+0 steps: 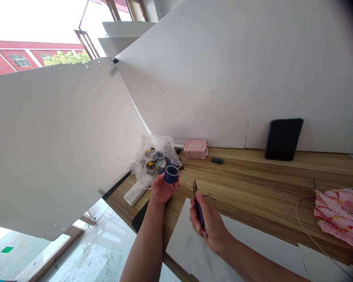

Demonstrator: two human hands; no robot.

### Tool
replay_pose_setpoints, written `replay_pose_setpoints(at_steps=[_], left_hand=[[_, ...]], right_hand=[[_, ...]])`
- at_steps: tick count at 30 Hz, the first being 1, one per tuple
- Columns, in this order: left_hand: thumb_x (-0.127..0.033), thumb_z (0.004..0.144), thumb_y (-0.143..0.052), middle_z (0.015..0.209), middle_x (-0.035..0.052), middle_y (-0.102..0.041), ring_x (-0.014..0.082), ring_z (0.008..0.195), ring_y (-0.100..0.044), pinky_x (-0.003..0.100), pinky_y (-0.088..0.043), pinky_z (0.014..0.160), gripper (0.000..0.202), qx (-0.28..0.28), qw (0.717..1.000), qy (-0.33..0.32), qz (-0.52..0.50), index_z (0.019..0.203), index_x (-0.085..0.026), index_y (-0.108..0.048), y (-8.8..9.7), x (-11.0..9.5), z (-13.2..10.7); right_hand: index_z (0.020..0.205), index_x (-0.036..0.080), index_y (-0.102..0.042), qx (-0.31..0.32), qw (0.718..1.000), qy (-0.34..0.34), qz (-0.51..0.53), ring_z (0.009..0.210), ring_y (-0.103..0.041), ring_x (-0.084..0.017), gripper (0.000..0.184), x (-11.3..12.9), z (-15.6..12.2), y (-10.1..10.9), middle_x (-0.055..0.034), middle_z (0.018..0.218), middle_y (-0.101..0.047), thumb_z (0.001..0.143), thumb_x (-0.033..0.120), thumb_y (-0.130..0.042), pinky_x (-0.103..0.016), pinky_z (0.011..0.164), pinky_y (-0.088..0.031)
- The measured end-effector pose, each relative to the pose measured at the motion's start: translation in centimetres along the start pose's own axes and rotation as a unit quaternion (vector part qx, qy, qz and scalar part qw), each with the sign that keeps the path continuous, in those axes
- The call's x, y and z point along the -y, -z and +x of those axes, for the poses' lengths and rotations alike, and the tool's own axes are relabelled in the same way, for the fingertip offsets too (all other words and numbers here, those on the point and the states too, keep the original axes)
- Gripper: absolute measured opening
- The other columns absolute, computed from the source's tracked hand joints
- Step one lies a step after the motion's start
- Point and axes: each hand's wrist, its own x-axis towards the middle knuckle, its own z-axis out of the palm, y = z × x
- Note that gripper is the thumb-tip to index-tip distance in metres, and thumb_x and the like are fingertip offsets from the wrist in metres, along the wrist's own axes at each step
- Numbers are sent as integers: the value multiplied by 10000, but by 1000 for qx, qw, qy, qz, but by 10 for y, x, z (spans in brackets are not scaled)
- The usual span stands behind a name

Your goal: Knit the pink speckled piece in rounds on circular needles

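Note:
My left hand (164, 190) is closed around a roll of dark blue tape (171, 178), held above the table's left part. A pair of small pointed snips (197, 207) with dark blades and a purplish handle sits in my right hand (207, 223), fingers wrapped round it and the tips pointing up and away. The two hands are apart, the right one over a white sheet (182, 239). Just beyond the tape stands a clear plastic bag (161, 143) full of small mixed items. A thin dark thread or wire (207, 195) shows on the table near the snips.
Along the white board (223, 78) are a pink lidded box (195, 149), a small dark cylinder (217, 160) and a leaning black phone (284, 139). Pink knitting (339, 215) with a looping cable lies on the right. A white strip (134, 194) rests by the left table edge.

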Motion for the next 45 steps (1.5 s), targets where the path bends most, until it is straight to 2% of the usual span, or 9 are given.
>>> replay_pose_setpoints(at_steps=[10, 13, 16, 21, 28, 32, 36, 41, 45], left_hand=[[-295, 583, -646, 815, 126, -641, 229, 679, -611, 296, -464, 519, 531, 52, 997, 45, 27, 1058, -58, -636, 2, -1, -3], [-324, 581, -659, 793, 122, -628, 212, 667, -591, 243, -395, 443, 482, 47, 997, 48, 25, 985, -62, -653, 0, 1, -1], [-411, 688, -628, 806, 110, -621, 151, 625, -547, 207, -339, 412, 366, 23, 998, 55, 22, 842, -80, -657, -1, 5, 2], [-364, 729, -625, 748, 87, -612, 118, 539, -503, 198, -263, 366, 277, -1, 994, 107, 30, 731, -88, -642, -2, 17, 8], [-368, 645, -612, 782, 110, -636, 187, 655, -583, 271, -435, 525, 348, -3, 975, 221, 12, 842, -86, -667, 0, 21, 12], [-440, 701, -593, 729, 103, -621, 186, 632, -583, 281, -429, 546, 365, 2, 968, 251, 15, 789, -91, -652, 0, 22, 13], [-372, 678, -631, 677, 75, -613, 192, 593, -601, 293, -432, 544, 269, 7, 972, 229, 47, 715, -106, -640, 0, 23, 13], [-272, 648, -713, 957, 111, -699, 148, 587, -603, 282, -442, 553, 347, 16, 979, 170, 111, 951, -103, -707, -4, 21, 8], [-279, 653, -804, 854, 128, -717, 149, 678, -632, 265, -456, 644, 366, 23, 975, 150, 160, 944, -72, -728, -11, 21, 4]], right_hand=[[725, 219, -473, -3, 998, 41, -45, 339, -201, -44, 553, 6, 3, 3, 86, 361, -393, 739, 769, -531, -190, 347, -112], [720, 218, -471, -10, 997, 45, -64, 350, -208, -46, 550, 6, 4, 4, 86, 367, -388, 742, 764, -533, -187, 350, -113], [723, 218, -467, -15, 995, 49, -85, 351, -213, -48, 539, 5, 5, 6, 86, 372, -385, 759, 753, -523, -188, 349, -110], [728, 218, -466, -18, 993, 44, -112, 353, -227, -53, 533, 3, 8, 9, 80, 371, -391, 772, 747, -508, -185, 344, -115], [714, 215, -459, -33, 988, 54, -144, 354, -243, -54, 540, 4, 14, 13, 72, 370, -397, 786, 750, -475, -178, 336, -124], [709, 214, -462, -33, 984, 56, -163, 360, -256, -58, 542, 5, 14, 13, 66, 367, -403, 797, 748, -463, -175, 342, -134], [710, 213, -466, -28, 981, 63, -179, 372, -266, -61, 538, 7, 14, 12, 64, 372, -405, 799, 744, -471, -174, 349, -155], [712, 208, -476, -25, 979, 69, -190, 374, -283, -62, 533, 7, 14, 13, 59, 373, -414, 814, 731, -466, -176, 354, -177], [712, 208, -472, -22, 978, 70, -195, 368, -293, -62, 537, 7, 13, 13, 60, 372, -416, 805, 737, -475, -174, 351, -180]])
